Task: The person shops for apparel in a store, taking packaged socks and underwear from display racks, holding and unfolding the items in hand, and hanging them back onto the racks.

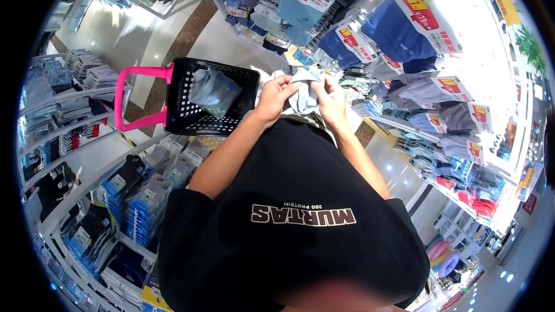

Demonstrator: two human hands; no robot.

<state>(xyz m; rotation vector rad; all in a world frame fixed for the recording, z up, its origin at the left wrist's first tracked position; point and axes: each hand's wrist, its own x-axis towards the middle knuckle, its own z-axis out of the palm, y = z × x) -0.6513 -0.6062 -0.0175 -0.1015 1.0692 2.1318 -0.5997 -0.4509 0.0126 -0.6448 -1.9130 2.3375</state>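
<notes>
1. Just beyond the front of a black short-sleeved T-shirt with block lettering (300, 167), a pale grey-white piece of soft folded cloth (303, 101) lies between the wearer's two hands, at the upper centre of the view.
2. Left hand (274, 101): grasping the cloth at its left side, thumb and forefinger drawn together in what appears to be a pinch.
3. Right hand (331, 101): grasping the opposite side, fingers bent. How firmly either hand presses cannot be told.
4. Left of the left hand, near the forearm: a black perforated plastic basket (180, 114) with a bright pink looped handle (120, 98). Inside lies a grey-blue packet in a clear, shiny wrapper (213, 93). What supports the basket cannot be told.
5. Right of the right hand: racks of hanging goods, among them a dark blue cloth item (388, 30) beneath a white, red and yellow price card (426, 16).
6. Handling note (judgement): the step appears to be examining or opening out the cloth. Light, level pinches at opposite edges should spread it without stretching; thumbs kept to the margins would leave the middle visible. Elbows held close to the body should avoid brushing the basket or the hanging goods.
</notes>
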